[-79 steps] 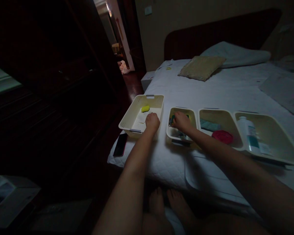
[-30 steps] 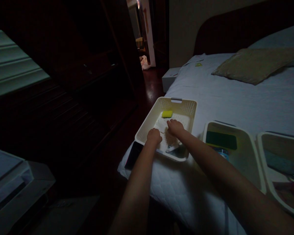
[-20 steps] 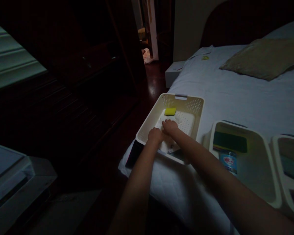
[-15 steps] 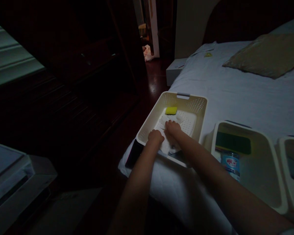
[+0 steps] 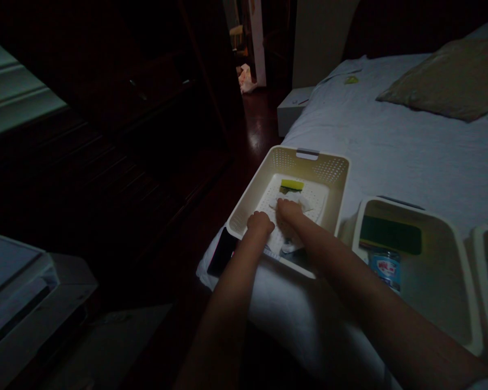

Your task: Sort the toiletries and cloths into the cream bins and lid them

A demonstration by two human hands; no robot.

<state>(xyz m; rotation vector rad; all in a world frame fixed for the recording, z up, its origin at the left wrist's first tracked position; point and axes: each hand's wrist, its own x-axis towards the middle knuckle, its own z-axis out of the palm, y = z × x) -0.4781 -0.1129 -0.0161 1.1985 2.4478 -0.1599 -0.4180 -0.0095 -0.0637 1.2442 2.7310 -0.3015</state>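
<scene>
My right hand (image 5: 289, 211) reaches into a cream plastic basket (image 5: 338, 179) with perforated sides. Its fingers are closed on a crumpled white cloth or tissue (image 5: 303, 201), pressed to the basket floor. Just beyond the cloth lies a yellow sponge (image 5: 291, 184) with a darker underside, tilted so that it looks narrow. My left hand (image 5: 261, 222) is inside the basket's near left part, its fingers curled; whether they hold anything is hidden. Near the basket's front end, partly behind my right forearm, sits a shiny, clear-looking item (image 5: 288, 247) that I cannot make out.
The basket stands at the corner of a bed (image 5: 390, 146) with a white sheet. A second bin (image 5: 451, 303) holds a green pad (image 5: 390, 235) and a blue-labelled container (image 5: 386, 268); another bin (image 5: 483, 271) is beside it. A dark phone-like object (image 5: 222, 253) lies by the basket's left corner.
My right hand and the white cloth have shifted slightly within the basket. The yellow sponge has tipped and now shows a narrower face. My left hand has barely moved. The view has tilted slightly.
</scene>
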